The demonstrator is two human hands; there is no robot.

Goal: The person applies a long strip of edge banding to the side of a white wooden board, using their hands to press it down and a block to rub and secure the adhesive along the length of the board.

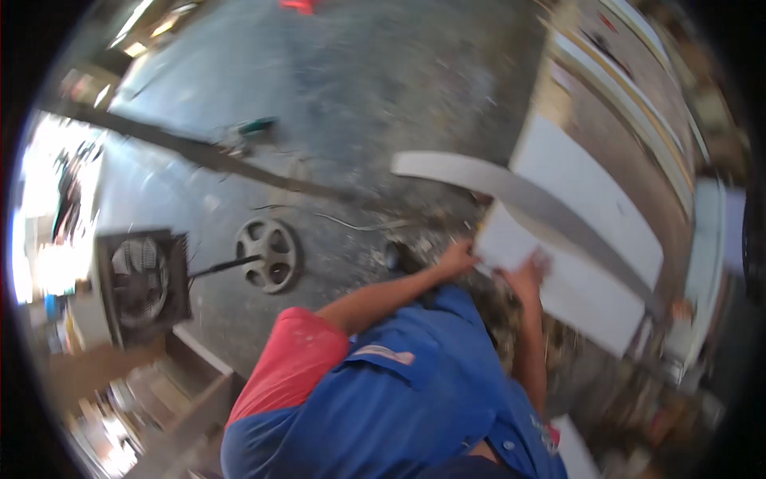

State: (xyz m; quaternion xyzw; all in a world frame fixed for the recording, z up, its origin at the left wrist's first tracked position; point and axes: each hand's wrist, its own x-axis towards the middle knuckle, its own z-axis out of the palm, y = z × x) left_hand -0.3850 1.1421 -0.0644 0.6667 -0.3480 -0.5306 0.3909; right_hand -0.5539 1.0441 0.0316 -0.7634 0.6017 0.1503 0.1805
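A white flat board point(570, 287) lies in front of me on the right, its near left corner close to both hands. At that corner, my left hand point(457, 259) is closed on the board's edge. Farther right along the near edge, my right hand point(525, 278) grips the board, thumb by the edge and fingers over the top; the fingertips are smeared by motion. A long curved strip point(511, 182), grey-white and arched, lies along the board's far side and reaches out left past it. Beyond the strip is another white panel point(582, 188).
Stacked boards point(630, 104) run along the right side. On the floor to the left stand a fan point(144, 275) and its round spoked base point(267, 255). A green power tool point(257, 126) lies farther off. A wooden box point(191, 383) is at lower left, and scraps litter the floor.
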